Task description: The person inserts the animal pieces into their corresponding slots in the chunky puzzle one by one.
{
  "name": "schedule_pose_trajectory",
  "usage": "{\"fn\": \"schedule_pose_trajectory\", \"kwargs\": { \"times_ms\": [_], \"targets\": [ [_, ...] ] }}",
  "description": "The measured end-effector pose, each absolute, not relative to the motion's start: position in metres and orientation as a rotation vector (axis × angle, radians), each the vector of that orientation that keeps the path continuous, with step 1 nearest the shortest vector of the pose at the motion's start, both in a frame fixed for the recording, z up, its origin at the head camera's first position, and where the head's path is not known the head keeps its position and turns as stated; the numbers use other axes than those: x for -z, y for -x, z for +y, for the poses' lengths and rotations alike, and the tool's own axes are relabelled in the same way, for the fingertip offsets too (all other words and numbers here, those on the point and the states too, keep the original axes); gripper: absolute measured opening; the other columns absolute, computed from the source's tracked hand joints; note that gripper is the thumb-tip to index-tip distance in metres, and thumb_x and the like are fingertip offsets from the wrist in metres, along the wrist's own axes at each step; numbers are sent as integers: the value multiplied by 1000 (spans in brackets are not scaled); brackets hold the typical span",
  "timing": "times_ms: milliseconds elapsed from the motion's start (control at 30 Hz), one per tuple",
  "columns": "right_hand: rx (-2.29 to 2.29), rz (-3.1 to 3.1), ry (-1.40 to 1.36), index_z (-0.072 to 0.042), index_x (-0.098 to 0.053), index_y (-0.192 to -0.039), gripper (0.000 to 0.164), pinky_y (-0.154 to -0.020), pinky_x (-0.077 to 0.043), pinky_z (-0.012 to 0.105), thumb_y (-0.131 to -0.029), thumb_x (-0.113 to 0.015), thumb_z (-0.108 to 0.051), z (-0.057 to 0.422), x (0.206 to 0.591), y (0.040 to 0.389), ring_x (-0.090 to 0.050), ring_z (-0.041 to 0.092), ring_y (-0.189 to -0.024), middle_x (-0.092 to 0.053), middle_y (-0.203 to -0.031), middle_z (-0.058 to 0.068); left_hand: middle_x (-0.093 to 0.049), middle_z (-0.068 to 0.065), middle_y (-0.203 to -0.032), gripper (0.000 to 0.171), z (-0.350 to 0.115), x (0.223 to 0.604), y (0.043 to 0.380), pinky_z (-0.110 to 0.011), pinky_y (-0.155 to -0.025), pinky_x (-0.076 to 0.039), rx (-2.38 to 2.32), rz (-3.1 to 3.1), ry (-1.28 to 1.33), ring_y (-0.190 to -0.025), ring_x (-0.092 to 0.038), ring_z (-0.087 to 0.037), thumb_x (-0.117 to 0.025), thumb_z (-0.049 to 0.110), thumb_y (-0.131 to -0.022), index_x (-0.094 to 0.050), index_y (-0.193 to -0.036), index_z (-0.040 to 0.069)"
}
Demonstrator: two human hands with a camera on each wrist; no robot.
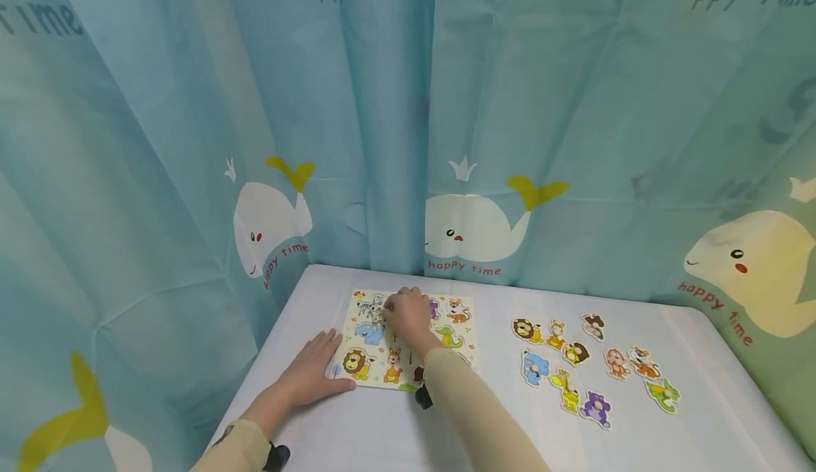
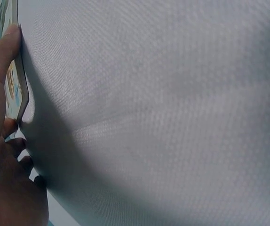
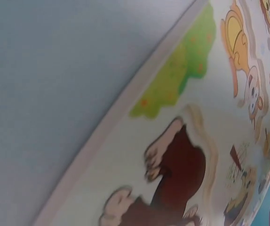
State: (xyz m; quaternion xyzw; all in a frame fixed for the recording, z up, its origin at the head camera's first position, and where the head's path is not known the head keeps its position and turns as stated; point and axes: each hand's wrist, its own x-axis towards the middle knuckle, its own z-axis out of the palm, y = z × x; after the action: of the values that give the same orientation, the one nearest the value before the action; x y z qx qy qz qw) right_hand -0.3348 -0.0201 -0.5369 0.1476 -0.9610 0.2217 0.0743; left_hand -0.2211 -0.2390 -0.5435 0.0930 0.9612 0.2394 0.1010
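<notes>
A flat animal puzzle board [image 1: 376, 381] lies on the white table, printed with a lion, an elephant, a kangaroo and other animals. My right hand [image 1: 409, 316] is over its upper part. Thumb and fingertips pinch a zebra puzzle piece [image 1: 379, 316] over the board's zebra picture, and the fingers hide part of it. My left hand [image 1: 314, 369] rests on the table at the board's lower left corner, its thumb [image 2: 5, 47] touching the front edge and its fingers stretched along the left side. In the right wrist view the board [image 3: 102, 141] shows close up, with its cut-out outlines.
Several loose animal pieces lie right of the board, among them a lion [image 1: 524, 330], an elephant [image 1: 534, 368], a giraffe [image 1: 566, 391], a purple hippo [image 1: 596, 408], a tiger [image 1: 644, 363] and a crocodile [image 1: 663, 394]. A blue whale-print curtain [image 1: 395, 103] hangs behind the table.
</notes>
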Motion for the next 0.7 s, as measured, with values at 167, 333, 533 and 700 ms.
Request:
{"fn": "schedule_pose_trajectory", "kwargs": {
  "times_ms": [167, 333, 533, 700],
  "targets": [
    [-672, -2924, -423, -18, -80, -93, 14, -80, -45, 37, -94, -76, -32, -28, 537, 337, -50, 17, -86, -61, -87, -6, -28, -23, -164, 109, -239, 542, 220, -58, -124, -18, -704, 2842, -277, -152, -20, -44, -79, 63, -79, -36, -157, -1],
    [-675, -2907, -432, -18, -81, -92, 14, -78, -45, 37, -93, -76, -32, -36, 538, 341, -50, 17, -86, -62, -86, -6, -28, -22, -164, 108, -238, 541, 220, -58, -124, -18, -708, 2837, -273, -152, -20, -44, -79, 61, -80, -36, -157, -1],
    [-645, -2891, -435, -18, -81, -93, 15, -82, -46, 39, -93, -76, -33, -45, 539, 346, -52, 18, -88, -63, -88, -5, -27, -20, -165, 108, -237, 542, 221, -57, -124, -17, -721, 2833, -249, -153, -20, -43, -80, 62, -79, -37, -157, 1],
    [-645, -2897, -417, -17, -81, -91, 16, -80, -45, 39, -92, -77, -32, -49, 542, 349, -52, 19, -88, -63, -86, -4, -27, -19, -165, 108, -238, 545, 222, -57, -124, -17, -732, 2828, -249, -153, -19, -42, -79, 62, -79, -37, -157, 1]
  ]
}}
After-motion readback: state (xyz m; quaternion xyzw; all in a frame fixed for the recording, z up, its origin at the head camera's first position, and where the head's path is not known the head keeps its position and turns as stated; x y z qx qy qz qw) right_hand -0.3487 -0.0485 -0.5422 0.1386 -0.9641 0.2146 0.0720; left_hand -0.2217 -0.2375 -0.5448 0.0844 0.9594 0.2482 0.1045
